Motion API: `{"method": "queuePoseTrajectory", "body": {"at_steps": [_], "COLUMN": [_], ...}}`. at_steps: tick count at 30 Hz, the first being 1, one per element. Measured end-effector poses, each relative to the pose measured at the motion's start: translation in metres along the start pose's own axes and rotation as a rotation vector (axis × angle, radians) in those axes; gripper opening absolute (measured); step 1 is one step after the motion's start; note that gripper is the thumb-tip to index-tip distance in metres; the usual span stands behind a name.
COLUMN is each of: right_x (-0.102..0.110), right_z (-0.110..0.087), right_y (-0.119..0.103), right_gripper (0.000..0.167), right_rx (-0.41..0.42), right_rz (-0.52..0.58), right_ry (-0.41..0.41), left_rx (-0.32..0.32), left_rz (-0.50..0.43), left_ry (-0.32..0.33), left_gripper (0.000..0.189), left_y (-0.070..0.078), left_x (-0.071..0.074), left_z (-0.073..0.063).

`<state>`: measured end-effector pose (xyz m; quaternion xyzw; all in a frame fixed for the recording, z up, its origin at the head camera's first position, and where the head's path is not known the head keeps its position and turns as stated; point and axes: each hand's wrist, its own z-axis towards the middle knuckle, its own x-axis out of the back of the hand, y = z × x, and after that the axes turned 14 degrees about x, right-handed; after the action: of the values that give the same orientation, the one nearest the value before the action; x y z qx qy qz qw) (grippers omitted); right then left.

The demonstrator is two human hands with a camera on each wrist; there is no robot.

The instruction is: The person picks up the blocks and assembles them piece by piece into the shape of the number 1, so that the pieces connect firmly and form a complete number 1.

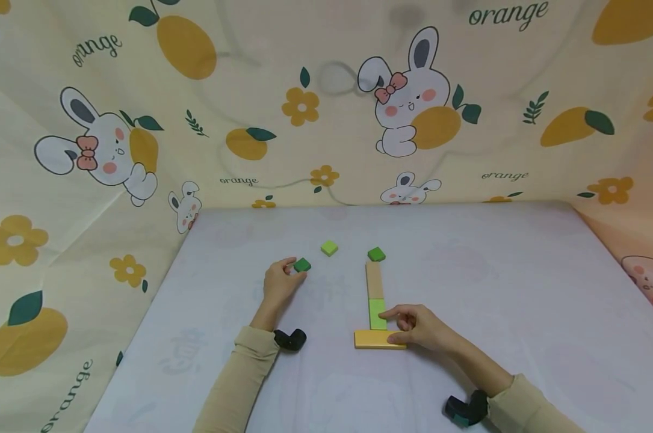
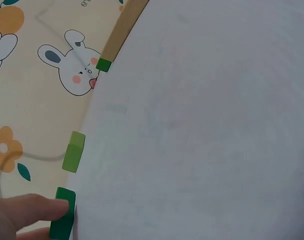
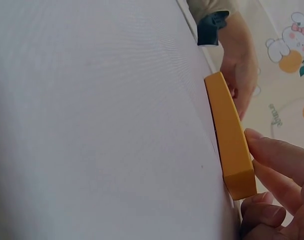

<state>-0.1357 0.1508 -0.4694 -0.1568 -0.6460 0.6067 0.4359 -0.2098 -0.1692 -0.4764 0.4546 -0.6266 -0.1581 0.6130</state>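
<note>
My left hand (image 1: pixel 281 284) pinches a small dark green block (image 1: pixel 302 264) between thumb and fingertips, at the left of the layout. With my right hand (image 1: pixel 425 328), I touch the right edge of a light green block (image 1: pixel 377 314) with the index fingertip, while the thumb rests on the right end of a yellow-orange block (image 1: pixel 371 339). That block lies crosswise; the light green one stands against its far side. A plain wooden block (image 1: pixel 374 280) continues the line away from me, ending at another dark green block (image 1: pixel 377 254).
A loose light green block (image 1: pixel 329 248) lies between the held block and the line. White cloth (image 1: pixel 521 288) covers the table. A patterned curtain (image 1: pixel 326 144) rises behind it and at both sides. Each wrist carries a black device (image 1: pixel 290 340).
</note>
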Motion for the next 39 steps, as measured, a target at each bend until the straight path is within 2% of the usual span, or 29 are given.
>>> {"method": "queuePoseTrajectory", "body": {"at_steps": [11,21,29,39], "right_x": [0.0,-0.003,-0.002,0.0], "right_z": [0.003,0.001,0.0,0.001], "right_y": [0.0,0.003,0.0,-0.002], "right_gripper": [0.044,0.044,0.043,0.044], "right_rx": [-0.004,-0.009,-0.012,-0.004], "right_rz": [-0.017,0.0,-0.005,-0.007], "right_ry": [-0.004,-0.008,-0.01,-0.008], "left_rx": [0.01,0.009,-0.074,-0.106], "left_rz": [0.02,-0.008,-0.033,-0.047], "left_ry": [0.008,-0.033,-0.051,-0.081], "left_gripper": [0.038,0.039,0.038,0.038], "left_y": [0.001,0.0,0.01,0.025], "left_x": [0.001,-0.001,-0.005,-0.013], "left_z": [0.0,-0.004,-0.012,-0.017]}}
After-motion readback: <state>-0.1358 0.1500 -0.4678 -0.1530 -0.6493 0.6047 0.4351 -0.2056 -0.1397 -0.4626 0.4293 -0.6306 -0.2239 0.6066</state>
